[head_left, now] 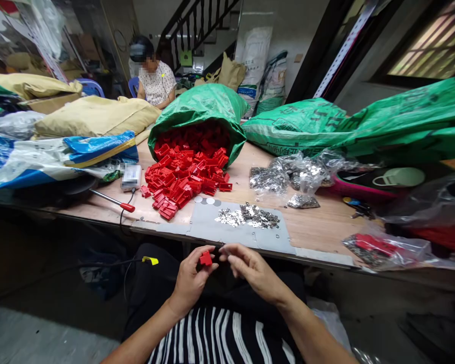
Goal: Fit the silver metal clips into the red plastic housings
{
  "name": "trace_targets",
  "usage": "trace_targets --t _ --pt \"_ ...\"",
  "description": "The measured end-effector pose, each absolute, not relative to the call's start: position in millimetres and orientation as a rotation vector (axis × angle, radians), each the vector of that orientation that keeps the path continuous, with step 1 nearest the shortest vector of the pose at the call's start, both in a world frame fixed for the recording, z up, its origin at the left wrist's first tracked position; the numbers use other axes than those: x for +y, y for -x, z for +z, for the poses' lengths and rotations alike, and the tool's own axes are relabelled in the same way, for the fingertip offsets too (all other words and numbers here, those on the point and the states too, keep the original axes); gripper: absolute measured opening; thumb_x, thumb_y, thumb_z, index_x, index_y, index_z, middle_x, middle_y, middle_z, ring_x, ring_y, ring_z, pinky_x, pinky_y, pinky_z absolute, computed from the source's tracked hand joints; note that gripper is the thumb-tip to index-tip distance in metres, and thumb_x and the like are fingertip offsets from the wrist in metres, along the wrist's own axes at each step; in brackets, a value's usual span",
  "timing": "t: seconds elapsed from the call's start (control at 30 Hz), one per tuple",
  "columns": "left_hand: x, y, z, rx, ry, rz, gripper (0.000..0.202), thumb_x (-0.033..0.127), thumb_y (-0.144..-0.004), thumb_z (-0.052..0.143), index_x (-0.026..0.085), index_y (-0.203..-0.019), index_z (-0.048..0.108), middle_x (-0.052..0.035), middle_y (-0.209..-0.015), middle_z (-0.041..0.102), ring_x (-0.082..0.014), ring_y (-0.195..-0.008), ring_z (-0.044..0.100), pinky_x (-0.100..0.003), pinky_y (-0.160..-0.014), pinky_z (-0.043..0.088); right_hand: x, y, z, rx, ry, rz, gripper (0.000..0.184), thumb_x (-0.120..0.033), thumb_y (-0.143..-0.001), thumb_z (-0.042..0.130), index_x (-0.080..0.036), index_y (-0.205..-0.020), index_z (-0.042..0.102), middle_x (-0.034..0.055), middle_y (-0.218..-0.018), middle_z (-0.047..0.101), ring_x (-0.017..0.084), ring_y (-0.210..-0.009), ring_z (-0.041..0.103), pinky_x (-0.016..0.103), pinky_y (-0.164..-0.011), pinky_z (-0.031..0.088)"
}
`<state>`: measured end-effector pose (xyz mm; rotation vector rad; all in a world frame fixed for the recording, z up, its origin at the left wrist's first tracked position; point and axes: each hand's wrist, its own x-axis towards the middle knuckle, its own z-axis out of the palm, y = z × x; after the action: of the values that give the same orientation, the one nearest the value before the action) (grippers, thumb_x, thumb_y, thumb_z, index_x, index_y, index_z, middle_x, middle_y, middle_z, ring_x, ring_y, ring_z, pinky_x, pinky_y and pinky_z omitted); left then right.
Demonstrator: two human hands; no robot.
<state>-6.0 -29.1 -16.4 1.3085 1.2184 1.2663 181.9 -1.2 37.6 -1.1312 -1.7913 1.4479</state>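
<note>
Just in front of the table edge, my left hand [188, 281] pinches a small red plastic part [205, 258] between thumb and fingers. Close to its right is my right hand [252, 270], fingers curled together at the tips; whatever they may hold is too small and blurred to name. Above the hands, a pile of small shiny metal pieces [246, 216] lies on a grey mat [205, 227]. Many similar red plastic parts [185, 179] spill from the mouth of a green woven sack [205, 103] onto the table.
Clear bags of metal pieces [303, 172] sit right of the sack. A bag with red and metal parts [387, 247] lies at the right edge. A red-tipped lever [127, 207] juts out at left. Full sacks [98, 116] line the back; a person [155, 81] sits beyond.
</note>
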Motion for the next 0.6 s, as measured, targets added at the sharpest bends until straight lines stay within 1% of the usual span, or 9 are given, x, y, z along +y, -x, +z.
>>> trace_targets --t 0.03,0.07,0.13,0.23,0.3,0.4,0.5,0.6 --pt "-30.4 4.9 -13.6 1.195 -1.224 1.236 0.036 0.022 -0.075 0.07 0.022 -0.111 0.065 -0.0082 -0.11 0.069 -0.0246 -0.096 0.066 -0.036 -0.091 0.049 4.5 -190.9 35.8 -1.816 1.248 1.282 0.032 -0.038 -0.093 0.043 -0.019 -0.114 0.057 0.0038 -0.09 0.065 0.013 -0.065 0.055 0.026 -0.062 0.046" --pt "-31.5 3.9 -10.9 1.165 -1.141 1.218 0.038 0.024 -0.075 0.071 0.022 -0.112 0.063 -0.0085 -0.111 0.069 -0.0242 -0.094 0.066 -0.036 -0.089 0.05 11.4 -200.6 34.0 -1.849 1.392 1.057 0.029 -0.037 -0.093 0.044 -0.019 -0.111 0.058 0.0038 -0.087 0.065 0.016 -0.071 0.058 0.028 -0.066 0.046" --pt "-32.3 1.9 -5.9 1.092 -1.002 1.214 0.039 0.027 -0.074 0.072 0.022 -0.111 0.061 -0.0088 -0.113 0.068 -0.0237 -0.095 0.067 -0.035 -0.089 0.05 26.5 -219.3 30.2 -1.854 1.661 0.626 0.025 -0.035 -0.089 0.048 -0.02 -0.106 0.059 0.0049 -0.087 0.065 0.02 -0.076 0.061 0.031 -0.07 0.046" --pt "-31.0 -0.4 0.0 1.036 -0.933 1.216 0.033 0.027 -0.071 0.076 0.02 -0.101 0.064 -0.0082 -0.114 0.066 -0.0229 -0.1 0.064 -0.031 -0.089 0.049 46.7 -238.6 23.4 -1.89 1.837 0.285 0.021 -0.031 -0.088 0.05 -0.02 -0.103 0.06 0.0067 -0.094 0.066 0.023 -0.083 0.063 0.033 -0.072 0.046" --pt "-29.4 -1.0 2.8 1.062 -0.985 1.228 0.032 0.027 -0.068 0.077 0.019 -0.097 0.068 -0.0072 -0.111 0.064 -0.0209 -0.099 0.061 -0.027 -0.085 0.048 55.7 -242.9 19.0 -1.953 1.87 0.179 0.019 -0.029 -0.089 0.05 -0.021 -0.101 0.061 0.0069 -0.1 0.067 0.023 -0.087 0.063 0.033 -0.072 0.046" --pt "-28.0 -0.7 5.4 1.095 -1.003 1.229 0.033 0.028 -0.068 0.077 0.018 -0.099 0.069 -0.0045 -0.098 0.065 -0.0164 -0.088 0.059 -0.023 -0.077 0.047 63.0 -240.8 13.5 -2.026 1.899 0.11 0.016 -0.028 -0.089 0.051 -0.023 -0.097 0.064 0.0054 -0.101 0.067 0.022 -0.085 0.064 0.031 -0.068 0.045" --pt "-27.5 -0.4 7.0 1.051 -0.899 1.197 0.038 0.026 -0.067 0.078 0.017 -0.102 0.066 -0.0027 -0.089 0.067 -0.0151 -0.082 0.06 -0.024 -0.076 0.048 66.1 -237.6 10.2 -2.035 1.898 0.091 0.013 -0.029 -0.088 0.053 -0.024 -0.092 0.065 0.004 -0.098 0.067 0.021 -0.081 0.064 0.029 -0.063 0.043" --pt "-25.8 -0.9 8.7 1.019 -0.855 1.219 0.038 0.024 -0.065 0.08 0.017 -0.098 0.064 -0.003 -0.091 0.069 -0.016 -0.083 0.063 -0.027 -0.079 0.05 67.2 -237.9 9.5 -1.997 1.843 0.11 0.014 -0.03 -0.088 0.053 -0.024 -0.09 0.065 0.0039 -0.095 0.068 0.021 -0.081 0.063 0.029 -0.063 0.043"
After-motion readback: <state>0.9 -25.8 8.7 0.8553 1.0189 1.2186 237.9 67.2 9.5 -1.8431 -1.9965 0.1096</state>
